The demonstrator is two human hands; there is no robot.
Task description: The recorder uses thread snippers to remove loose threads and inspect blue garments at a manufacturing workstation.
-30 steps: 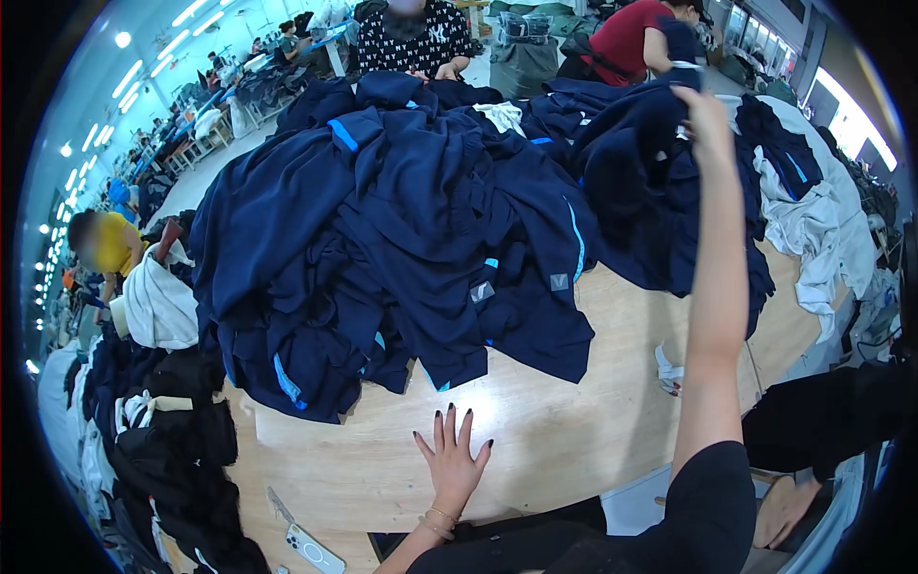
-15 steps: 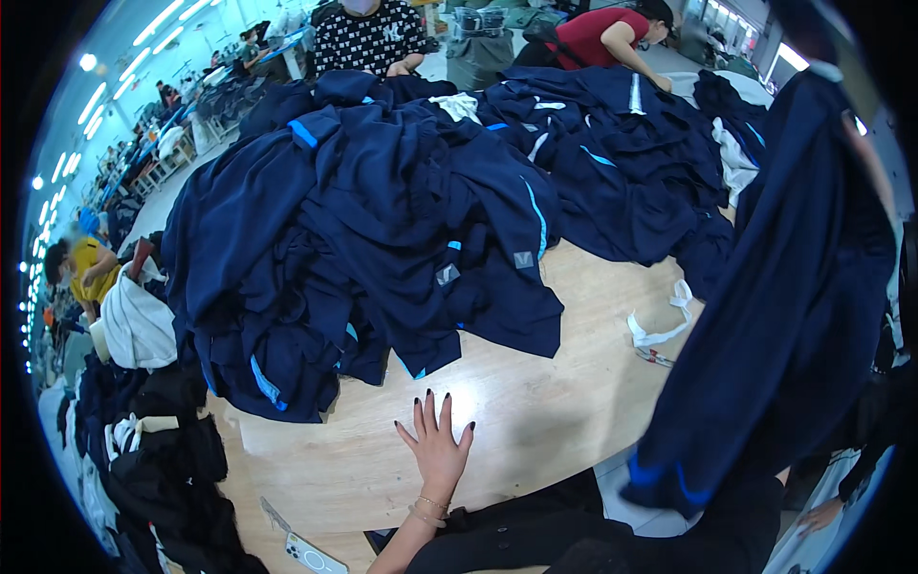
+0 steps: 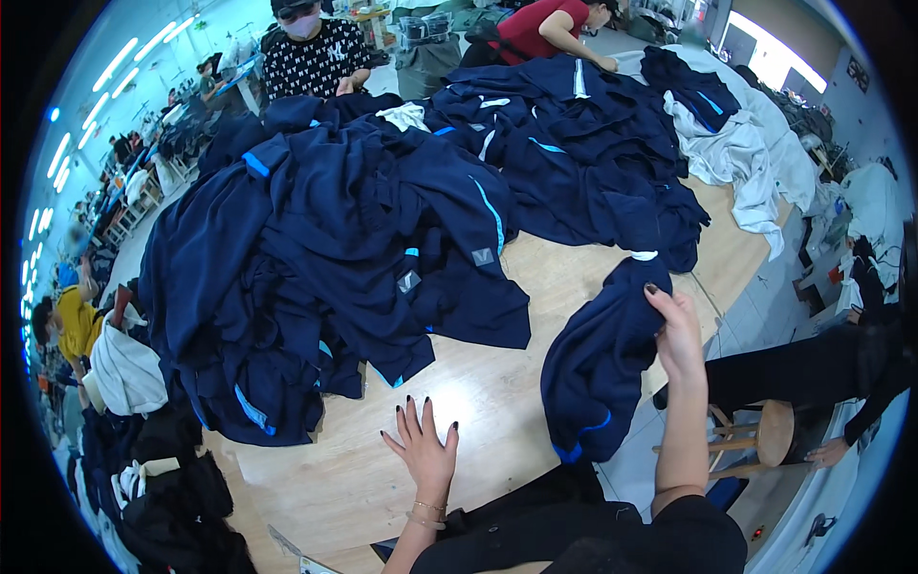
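My right hand grips a navy blue garment with a light blue hem trim, which hangs bunched down onto the right part of the wooden table. My left hand lies flat on the bare wood near the front edge, fingers spread, holding nothing. A large heap of navy garments with light blue stripes covers the table's middle and left, just beyond my left hand.
More navy garments and a grey-white pile lie at the far right. One person in a black patterned top and another in red work at the far side. A wooden stool stands right; dark clothes hang left.
My right arm has come down from the far pile, bringing a navy garment to the table's right side. My left hand stays flat on the wood.
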